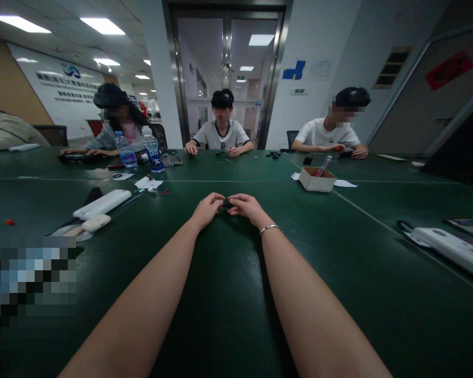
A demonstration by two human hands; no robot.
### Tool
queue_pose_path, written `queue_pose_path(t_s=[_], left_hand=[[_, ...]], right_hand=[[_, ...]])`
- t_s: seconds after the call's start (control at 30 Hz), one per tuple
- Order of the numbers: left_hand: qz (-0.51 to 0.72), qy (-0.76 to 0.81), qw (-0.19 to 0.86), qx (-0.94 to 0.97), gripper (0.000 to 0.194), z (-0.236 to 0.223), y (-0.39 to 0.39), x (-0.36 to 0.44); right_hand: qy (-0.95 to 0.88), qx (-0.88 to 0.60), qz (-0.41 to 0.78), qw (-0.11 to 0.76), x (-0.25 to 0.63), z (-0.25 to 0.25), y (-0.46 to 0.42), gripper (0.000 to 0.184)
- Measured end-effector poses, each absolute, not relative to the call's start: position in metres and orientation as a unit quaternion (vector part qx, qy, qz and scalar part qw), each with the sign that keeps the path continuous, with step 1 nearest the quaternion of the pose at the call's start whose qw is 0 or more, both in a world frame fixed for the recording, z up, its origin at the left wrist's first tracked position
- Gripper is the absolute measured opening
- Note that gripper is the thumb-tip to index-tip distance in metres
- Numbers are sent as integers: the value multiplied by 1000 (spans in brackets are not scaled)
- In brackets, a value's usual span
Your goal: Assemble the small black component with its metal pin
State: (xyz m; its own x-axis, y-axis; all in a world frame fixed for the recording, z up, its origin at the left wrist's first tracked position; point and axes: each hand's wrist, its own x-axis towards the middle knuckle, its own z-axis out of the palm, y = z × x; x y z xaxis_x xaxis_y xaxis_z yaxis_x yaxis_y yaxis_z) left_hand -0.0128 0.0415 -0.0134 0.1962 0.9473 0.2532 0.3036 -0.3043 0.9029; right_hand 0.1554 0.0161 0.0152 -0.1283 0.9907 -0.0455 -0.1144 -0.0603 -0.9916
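Both my arms reach forward over a dark green table (pixel 228 273). Between the fingertips of my left hand (pixel 208 210) and my right hand (pixel 249 209) is a small black object (pixel 226 202), gripped from both sides. Its kind is too small and too covered by fingers to make out. The fingers of each hand are curled in a pinch. A silver bracelet (pixel 269 228) circles my right wrist.
Left of my arms lie a white power strip (pixel 102 203), a pale rounded case (pixel 96 222) and paper scraps. Two bottles (pixel 153 152) stand farther back. A small box (pixel 317 181) and another power strip (pixel 453 247) are on the right. Several people sit around the table.
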Motion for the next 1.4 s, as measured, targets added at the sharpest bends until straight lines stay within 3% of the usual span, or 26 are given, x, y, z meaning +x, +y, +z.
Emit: queue_pose_path(t_s=[1.4], left_hand=[[430,474,352,683,25,-9,37,-11]], right_hand=[[-491,-451,568,482,155,17,15,11]])
